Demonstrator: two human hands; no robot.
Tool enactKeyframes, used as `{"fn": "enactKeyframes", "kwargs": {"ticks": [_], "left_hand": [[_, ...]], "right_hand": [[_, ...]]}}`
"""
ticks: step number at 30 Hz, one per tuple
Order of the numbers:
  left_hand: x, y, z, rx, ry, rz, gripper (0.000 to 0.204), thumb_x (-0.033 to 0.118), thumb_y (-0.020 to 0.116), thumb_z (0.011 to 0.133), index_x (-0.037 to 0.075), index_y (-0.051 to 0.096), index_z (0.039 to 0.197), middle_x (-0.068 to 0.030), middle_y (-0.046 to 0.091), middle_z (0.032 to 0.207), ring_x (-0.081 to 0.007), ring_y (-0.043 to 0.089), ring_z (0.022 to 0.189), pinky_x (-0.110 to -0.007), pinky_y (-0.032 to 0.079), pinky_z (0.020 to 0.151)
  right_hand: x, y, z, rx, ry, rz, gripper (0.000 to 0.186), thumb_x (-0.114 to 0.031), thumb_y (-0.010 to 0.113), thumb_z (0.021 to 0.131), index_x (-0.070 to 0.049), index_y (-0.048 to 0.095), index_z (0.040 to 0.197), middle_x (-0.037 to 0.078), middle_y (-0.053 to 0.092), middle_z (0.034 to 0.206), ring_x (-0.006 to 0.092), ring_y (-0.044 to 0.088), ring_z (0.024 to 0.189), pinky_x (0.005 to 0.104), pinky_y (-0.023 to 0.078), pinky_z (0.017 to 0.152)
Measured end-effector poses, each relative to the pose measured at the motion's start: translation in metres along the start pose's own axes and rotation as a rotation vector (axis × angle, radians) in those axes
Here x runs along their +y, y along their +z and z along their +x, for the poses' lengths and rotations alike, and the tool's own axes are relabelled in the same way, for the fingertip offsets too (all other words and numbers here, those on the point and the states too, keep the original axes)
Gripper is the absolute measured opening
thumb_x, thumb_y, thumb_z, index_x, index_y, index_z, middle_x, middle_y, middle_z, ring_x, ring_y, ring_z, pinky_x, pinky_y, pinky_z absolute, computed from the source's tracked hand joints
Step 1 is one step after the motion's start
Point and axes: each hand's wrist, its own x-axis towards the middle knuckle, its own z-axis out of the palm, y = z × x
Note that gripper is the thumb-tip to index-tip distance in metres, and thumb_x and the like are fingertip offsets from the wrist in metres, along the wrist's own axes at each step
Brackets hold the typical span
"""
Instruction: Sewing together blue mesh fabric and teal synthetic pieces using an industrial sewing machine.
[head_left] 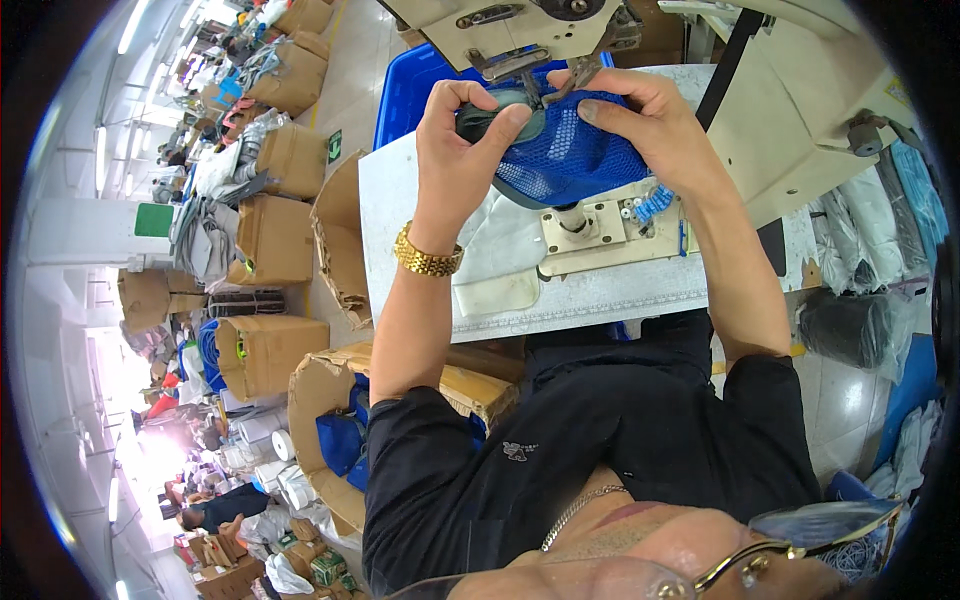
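Observation:
A blue mesh fabric piece [595,160], rounded like a cap, sits under the head of a sewing machine [490,35]. On its left part lies a grey-green patch [515,122], close to the presser foot. My left hand [460,150], with a gold watch above it, pinches the patch and fabric edge between thumb and fingers. From the other side, my right hand [650,115] grips the mesh, thumb on top and index finger near the foot. Beneath the fabric stands the machine's post [572,218]. The needle tip is hard to make out.
The white worktable [400,220] has a ruler strip [600,315] along its front edge. Behind it stands a blue bin [395,95]. Blue beads or clips [655,204] lie by the machine base. Open cartons [340,240] crowd the left; plastic-wrapped bundles [860,225] lie right.

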Motion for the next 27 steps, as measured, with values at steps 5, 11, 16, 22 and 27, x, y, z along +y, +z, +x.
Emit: {"fn": "enactKeyframes", "kwargs": {"ticks": [5,11,16,22,27], "left_hand": [[-0.011,0.007,-0.005,0.111,0.066,0.111,0.028,0.015,0.077,0.081,0.005,0.051,0.088,0.0001,0.049,0.084,-0.006,0.047,0.069,-0.021,0.042,0.059],[-0.008,0.02,-0.012,0.219,0.026,0.094,0.028,0.015,0.076,0.081,0.004,0.051,0.087,-0.0033,0.048,0.086,-0.0112,0.047,0.073,-0.025,0.042,0.064],[-0.015,0.025,-0.011,0.31,0.105,0.155,0.028,0.015,0.076,0.081,0.004,0.051,0.086,-0.006,0.048,0.086,-0.0161,0.047,0.077,-0.029,0.041,0.069],[-0.014,0.035,-0.012,0.386,0.108,0.162,0.026,0.013,0.075,0.081,0.003,0.051,0.084,-0.007,0.047,0.085,-0.0193,0.046,0.076,-0.031,0.041,0.07],[-0.014,0.043,-0.015,0.499,0.169,0.207,0.025,0.012,0.074,0.08,0.003,0.051,0.083,-0.0076,0.048,0.084,-0.0206,0.045,0.078,-0.033,0.039,0.07]], "right_hand": [[0.001,-0.001,0.002,-0.048,-0.035,0.012,0.024,-0.002,0.057,0.088,-0.003,0.068,0.11,0.006,0.068,0.114,0.0142,0.062,0.101,0.0296,0.047,0.095],[0.001,-0.004,0.006,-0.047,-0.045,0.006,0.015,-0.006,0.059,0.089,0.002,0.069,0.099,0.009,0.067,0.113,0.0147,0.062,0.099,0.0286,0.048,0.09],[-0.001,-0.005,0.007,-0.043,-0.04,-0.01,0.017,-0.001,0.056,0.089,0.003,0.068,0.1,0.008,0.068,0.111,0.014,0.062,0.097,0.0275,0.048,0.09],[0.002,-0.008,0.006,-0.01,-0.006,-0.133,0.022,-0.001,0.057,0.086,0.0,0.069,0.103,0.006,0.07,0.107,0.0133,0.062,0.096,0.0273,0.047,0.092],[0.003,-0.011,0.006,0.002,-0.064,-0.118,0.019,-0.001,0.059,0.085,0.001,0.069,0.101,0.006,0.07,0.105,0.0138,0.063,0.096,0.0268,0.047,0.09]]}}
